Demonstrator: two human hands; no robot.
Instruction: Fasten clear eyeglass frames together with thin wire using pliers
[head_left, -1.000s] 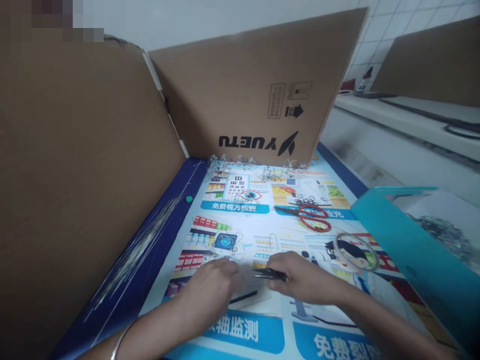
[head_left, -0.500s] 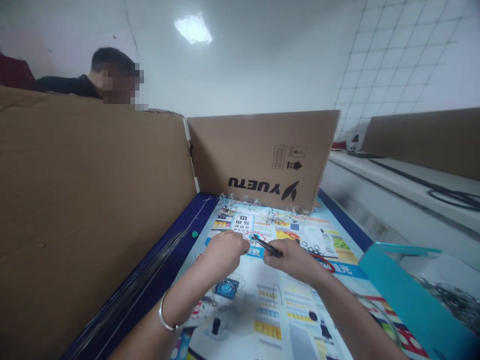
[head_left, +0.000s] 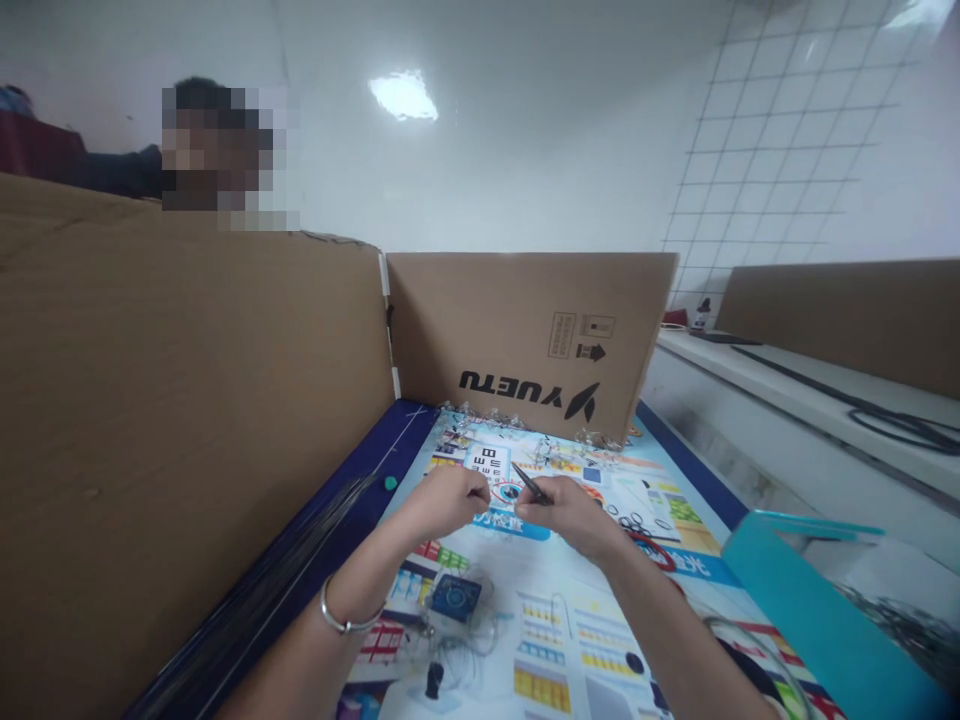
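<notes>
Over the middle of a printed poster, my left hand (head_left: 448, 498) is closed, thumb and fingers pressed together. What it pinches, if anything, is too small to make out. My right hand (head_left: 564, 512) grips a dark slim pointed tool (head_left: 529, 484), perhaps tweezers, its tip angled up and away from me. A small gap separates the two hands. Nearer to me, thin clear wire lies looped around a small dark blue box (head_left: 455, 597). Black rings (head_left: 634, 526) and a red loop (head_left: 654, 552) lie beside my right forearm.
Cardboard panels (head_left: 525, 320) wall off the left and far sides. Long dark strands (head_left: 300, 560) lie along the left edge, near a green cap (head_left: 390, 483). A teal box (head_left: 817, 620) with a wiry tangle stands at right. Behind the left panel is another person (head_left: 135, 172).
The tool in my right hand has swung its tip upward, away from my left hand. The view has tilted up slightly. Both hands remain closed.
</notes>
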